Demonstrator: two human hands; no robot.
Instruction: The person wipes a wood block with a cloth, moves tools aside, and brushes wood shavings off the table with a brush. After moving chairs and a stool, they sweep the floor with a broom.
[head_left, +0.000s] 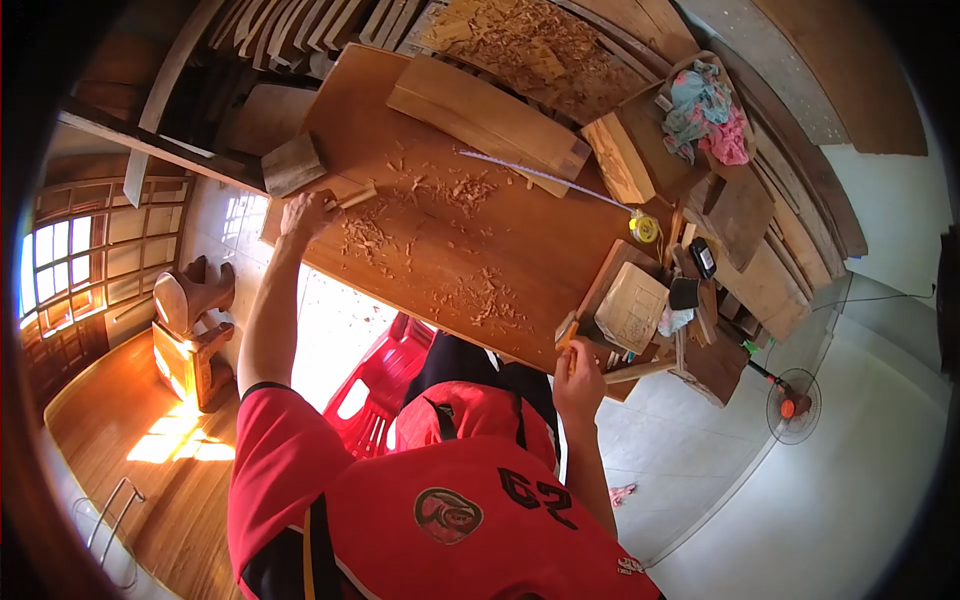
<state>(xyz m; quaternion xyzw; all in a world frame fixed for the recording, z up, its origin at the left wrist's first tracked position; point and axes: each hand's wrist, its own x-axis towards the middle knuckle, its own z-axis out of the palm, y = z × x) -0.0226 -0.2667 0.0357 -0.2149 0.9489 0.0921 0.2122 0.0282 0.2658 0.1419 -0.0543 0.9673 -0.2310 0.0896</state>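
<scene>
The red shirt is filling my near view. Past it, my right hand is gripping a thin tool beside the carved block, and my left hand is clamping a wood offcut on the table. I'm favouring firm grips, with the tip pointing away from fingers.

1 camera, worn on the person's head, looks forward and steeply down, so the red shirt fills the bottom of the frame and the table lies close beyond it, slanting across the middle. Its fisheye lens, ringed by a dark round border, bends straight edges and takes in the window at far left, the floor and a fan at right, and planks at the top. Both arms reach up from the shirt, the left hand to the table's left edge, the right hand to its near edge.
</scene>
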